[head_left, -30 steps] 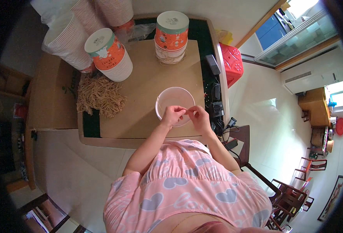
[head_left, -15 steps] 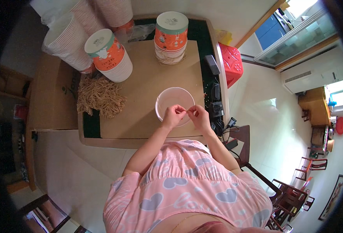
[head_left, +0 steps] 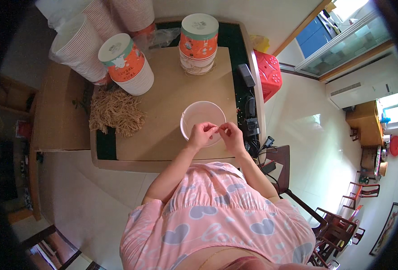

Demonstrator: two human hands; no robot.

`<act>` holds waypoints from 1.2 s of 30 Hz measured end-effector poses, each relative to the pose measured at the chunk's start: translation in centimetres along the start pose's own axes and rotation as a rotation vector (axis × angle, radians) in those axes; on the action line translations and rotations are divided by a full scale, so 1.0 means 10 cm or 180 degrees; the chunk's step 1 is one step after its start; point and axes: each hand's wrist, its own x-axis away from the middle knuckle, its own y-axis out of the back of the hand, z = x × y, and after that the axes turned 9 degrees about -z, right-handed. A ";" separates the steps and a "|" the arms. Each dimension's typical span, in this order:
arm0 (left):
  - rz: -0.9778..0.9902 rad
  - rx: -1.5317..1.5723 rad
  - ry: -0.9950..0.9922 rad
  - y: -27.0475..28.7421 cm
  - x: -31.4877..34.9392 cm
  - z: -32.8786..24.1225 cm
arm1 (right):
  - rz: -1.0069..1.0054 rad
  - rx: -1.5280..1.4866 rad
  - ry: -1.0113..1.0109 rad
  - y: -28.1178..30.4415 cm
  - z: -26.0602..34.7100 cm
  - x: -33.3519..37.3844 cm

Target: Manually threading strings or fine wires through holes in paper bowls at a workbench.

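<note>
A white paper bucket stands on the brown cardboard sheet with its mouth up, close to me. Over its near rim, my left hand and my right hand meet with fingertips pinched almost together. Whatever they pinch is too small to make out. To the left lies a heap of tan twine pieces. Beyond the bucket, a stack of upside-down paper buckets, the top one orange and green, has twine around its lower part. A second such stack leans by the twine heap.
More nested white buckets in clear plastic sit at the far left on a cardboard box. Black power adapters and cables line the table's right edge. A red plastic stool stands beyond that edge, and a dark wooden chair is at my right.
My fingertips have shifted slightly over the near rim, still pinched close together. The bucket and the stacks have not moved.
</note>
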 end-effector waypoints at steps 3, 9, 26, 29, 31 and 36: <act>-0.0049 0.0043 0.0162 -0.01 0.00 -0.02 | -0.0024 -0.0043 -0.0052 0.01 0.02 0.00; -0.0009 -0.0090 0.0014 -0.01 0.01 -0.04 | 0.0082 0.0115 0.0051 0.03 0.03 0.00; -0.0189 -0.0030 -0.0037 0.04 -0.03 0.03 | 0.0149 0.0081 -0.0024 0.00 0.03 0.02; -0.0174 -0.0037 -0.0074 0.03 -0.02 0.03 | 0.0105 0.0013 0.0029 -0.03 -0.02 0.03; -0.0160 -0.0106 -0.0074 0.04 -0.03 0.06 | 0.0055 -0.0055 0.0127 -0.04 0.00 0.03; -0.0166 -0.0178 -0.0023 0.03 -0.01 0.02 | 0.0084 0.0222 0.0203 -0.03 0.04 0.02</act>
